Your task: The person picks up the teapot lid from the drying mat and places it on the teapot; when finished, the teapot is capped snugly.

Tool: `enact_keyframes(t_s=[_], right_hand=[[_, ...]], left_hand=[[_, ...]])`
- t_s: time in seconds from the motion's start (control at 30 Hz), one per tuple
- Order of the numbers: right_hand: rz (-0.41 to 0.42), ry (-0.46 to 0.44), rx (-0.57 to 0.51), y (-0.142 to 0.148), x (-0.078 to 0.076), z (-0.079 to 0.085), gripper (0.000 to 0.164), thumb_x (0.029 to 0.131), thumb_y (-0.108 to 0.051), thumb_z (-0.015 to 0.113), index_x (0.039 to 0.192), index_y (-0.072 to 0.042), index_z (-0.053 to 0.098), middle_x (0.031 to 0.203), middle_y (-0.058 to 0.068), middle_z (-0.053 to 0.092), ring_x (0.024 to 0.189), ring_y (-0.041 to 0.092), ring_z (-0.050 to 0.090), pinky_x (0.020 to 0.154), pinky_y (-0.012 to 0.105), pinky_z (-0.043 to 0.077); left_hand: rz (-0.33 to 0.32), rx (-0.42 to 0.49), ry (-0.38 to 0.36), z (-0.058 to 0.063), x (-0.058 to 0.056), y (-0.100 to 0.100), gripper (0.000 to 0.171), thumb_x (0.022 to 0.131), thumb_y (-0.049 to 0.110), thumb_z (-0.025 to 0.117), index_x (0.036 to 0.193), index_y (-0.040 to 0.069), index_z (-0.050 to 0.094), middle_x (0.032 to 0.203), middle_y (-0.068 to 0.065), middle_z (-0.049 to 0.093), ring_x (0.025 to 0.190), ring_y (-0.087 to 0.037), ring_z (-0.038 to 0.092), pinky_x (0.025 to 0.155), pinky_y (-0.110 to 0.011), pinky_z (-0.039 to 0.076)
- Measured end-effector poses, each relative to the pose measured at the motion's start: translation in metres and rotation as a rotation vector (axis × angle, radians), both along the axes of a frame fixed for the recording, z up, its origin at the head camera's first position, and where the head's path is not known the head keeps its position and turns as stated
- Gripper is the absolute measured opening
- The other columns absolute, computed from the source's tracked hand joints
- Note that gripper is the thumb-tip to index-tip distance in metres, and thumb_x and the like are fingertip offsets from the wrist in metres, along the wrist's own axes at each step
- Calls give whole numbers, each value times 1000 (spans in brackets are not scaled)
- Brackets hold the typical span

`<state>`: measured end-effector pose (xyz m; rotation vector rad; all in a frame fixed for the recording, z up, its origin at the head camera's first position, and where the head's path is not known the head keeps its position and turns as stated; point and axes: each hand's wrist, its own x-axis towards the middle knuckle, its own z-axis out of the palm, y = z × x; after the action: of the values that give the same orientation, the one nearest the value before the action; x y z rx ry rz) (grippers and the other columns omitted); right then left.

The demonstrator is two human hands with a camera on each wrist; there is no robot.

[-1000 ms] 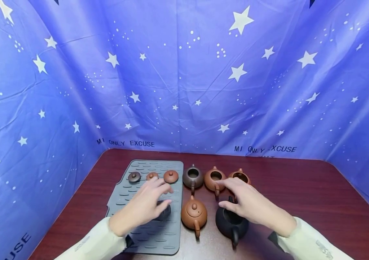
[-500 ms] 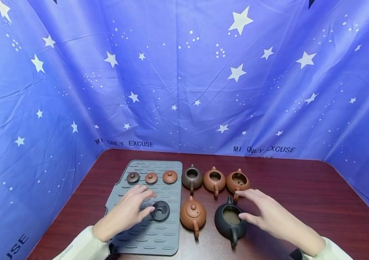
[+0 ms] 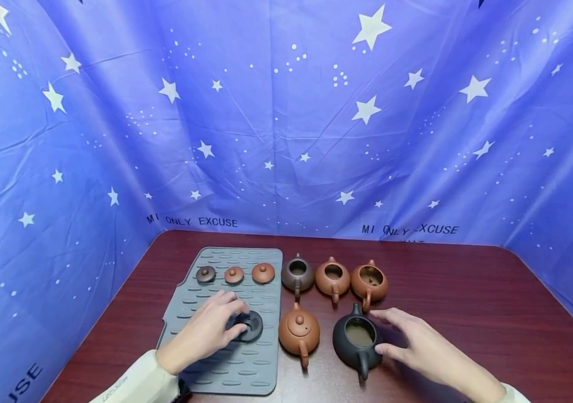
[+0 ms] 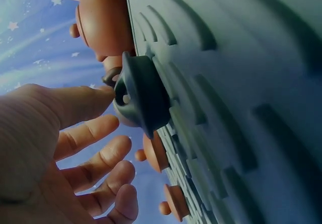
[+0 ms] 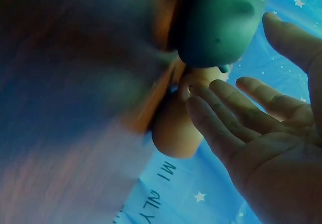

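My left hand (image 3: 208, 327) is at the left side of a black teapot lid (image 3: 253, 327), which lies on a grey ribbed mat (image 3: 251, 369). In the left wrist view the thumb reaches the lid's bridge-shaped knob (image 4: 121, 95), while the other fingers are loosely bent and spread; whether the thumb touches is unclear. A black teapot (image 3: 348, 347), lidless with its inside showing, stands on the table. My right hand (image 3: 419, 348) is at that teapot's right side, fingers extended and thumb apart, holding nothing. Contact with the teapot cannot be made out.
An orange-brown teapot (image 3: 298, 338) with its lid on stands between mat and black teapot. Behind are a dark brown teapot (image 3: 291, 282) and two lidless reddish teapots (image 3: 325, 284) (image 3: 362, 291). Three small lids (image 3: 205, 274) line the mat's back. A starry curtain (image 3: 286, 123) surrounds the table.
My right hand has moved right and nearer, from over the black teapot to its right side. My left hand drew back left, then came in again to the black lid.
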<state>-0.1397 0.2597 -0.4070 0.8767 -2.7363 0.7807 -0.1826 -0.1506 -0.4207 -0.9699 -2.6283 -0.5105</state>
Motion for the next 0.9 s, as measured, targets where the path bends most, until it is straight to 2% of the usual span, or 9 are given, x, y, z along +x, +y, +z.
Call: enact_keyframes(t_s=[0.3, 0.9], right_hand=[[13, -38, -24, -3, -3, -7, 48, 84, -36, 70, 122, -8, 59, 115, -4, 61, 99, 13, 62, 80, 31, 50], [40, -11, -44, -3, -1, -10, 44, 84, -31, 70, 119, -7, 60, 113, -2, 61, 96, 13, 62, 79, 32, 51]], left_hand=[[-50, 4, 35, -5, -3, 4, 20, 74, 15, 80, 86, 18, 64, 85, 9, 55, 82, -9, 49, 71, -31, 46], [-50, -12, 45, -3, -3, 9, 22, 74, 10, 79, 79, 19, 60, 82, 11, 53, 79, -9, 48, 71, -30, 45]])
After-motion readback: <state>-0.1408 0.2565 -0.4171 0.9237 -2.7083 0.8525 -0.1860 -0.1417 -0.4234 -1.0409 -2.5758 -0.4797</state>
